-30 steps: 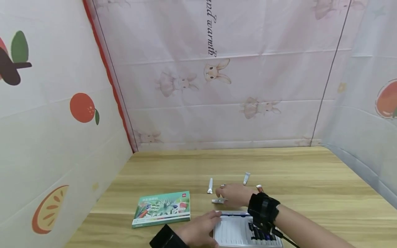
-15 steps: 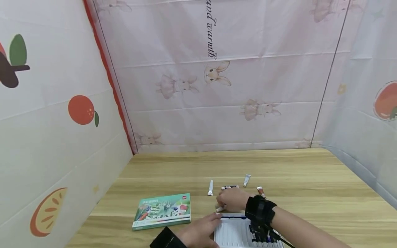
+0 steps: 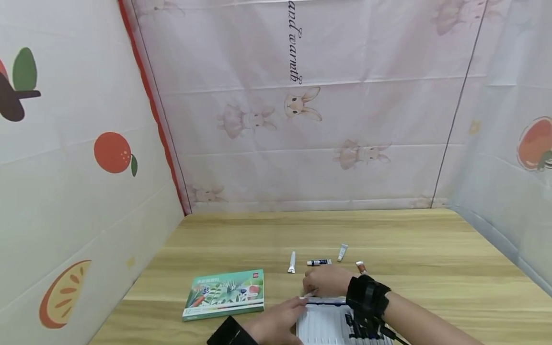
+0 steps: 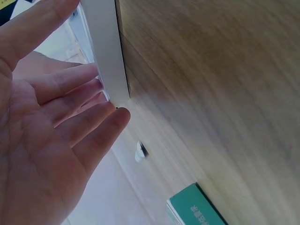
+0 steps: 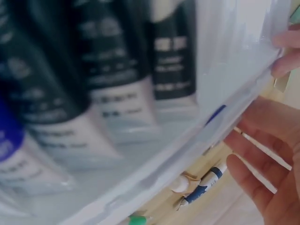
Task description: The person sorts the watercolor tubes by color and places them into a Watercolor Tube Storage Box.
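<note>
Light wood-grain tabletop point(image 3: 431, 249), matt laminate look. Clear moulded plastic paint tray point(image 3: 321, 326), glossy. Green printed cardboard box point(image 3: 224, 293), slight sheen. Creased printed cloth backdrop point(image 3: 302, 120), matt.

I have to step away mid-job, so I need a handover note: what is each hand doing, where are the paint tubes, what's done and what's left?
Left hand: open, fingers flat against the left edge of the white tube tray.
Right hand: pinches a small pale tube just over the tray's far edge.
Done: several dark tubes lie in the tray's right-hand slots; the left slots look bare.
Left: four tubes lie loose on the table beyond the tray: a white one, a blue-banded one, another white one and a red-brown one.
The green box lies closed to the left.
</note>
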`<action>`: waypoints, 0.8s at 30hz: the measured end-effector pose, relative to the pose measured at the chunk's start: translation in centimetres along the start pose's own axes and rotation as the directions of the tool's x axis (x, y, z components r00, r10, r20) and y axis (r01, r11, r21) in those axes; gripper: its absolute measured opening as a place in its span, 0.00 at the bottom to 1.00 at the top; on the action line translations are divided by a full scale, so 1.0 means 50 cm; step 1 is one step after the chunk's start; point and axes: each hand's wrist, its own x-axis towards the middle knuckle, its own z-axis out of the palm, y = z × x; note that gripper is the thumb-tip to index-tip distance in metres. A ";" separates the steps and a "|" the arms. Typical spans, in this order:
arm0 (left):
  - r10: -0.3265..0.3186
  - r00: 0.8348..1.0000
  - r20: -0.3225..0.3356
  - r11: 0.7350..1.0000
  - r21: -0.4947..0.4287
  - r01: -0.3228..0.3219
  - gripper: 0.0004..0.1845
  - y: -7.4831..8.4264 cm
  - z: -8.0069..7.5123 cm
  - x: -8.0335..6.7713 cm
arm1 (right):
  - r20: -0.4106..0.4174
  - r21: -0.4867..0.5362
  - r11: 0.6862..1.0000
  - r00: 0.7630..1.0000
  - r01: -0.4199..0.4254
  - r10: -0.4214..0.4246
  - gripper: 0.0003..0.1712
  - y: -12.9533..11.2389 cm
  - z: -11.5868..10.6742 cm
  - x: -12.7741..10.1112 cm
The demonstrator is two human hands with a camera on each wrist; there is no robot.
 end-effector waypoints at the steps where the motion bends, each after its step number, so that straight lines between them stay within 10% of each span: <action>1: 0.003 1.000 -0.001 1.000 -0.003 -0.003 0.36 -0.001 0.001 0.000 | -0.003 -0.010 1.000 1.000 0.002 -0.002 0.10 0.000 0.002 0.001; 8: -0.008 1.000 -0.007 1.000 -0.021 0.008 0.35 -0.003 0.011 0.000 | 0.005 -0.028 1.000 1.000 -0.011 0.011 0.09 0.007 0.005 -0.001; 18: -0.107 0.994 0.019 0.992 -0.058 0.108 0.36 0.003 0.011 0.005 | 0.116 0.329 0.944 0.993 -0.029 -0.010 0.15 -0.005 -0.051 -0.060; 24: -0.120 0.993 0.008 0.991 -0.058 0.120 0.37 0.002 0.009 0.004 | 0.116 0.233 0.969 0.986 0.087 -0.117 0.20 -0.040 -0.065 -0.116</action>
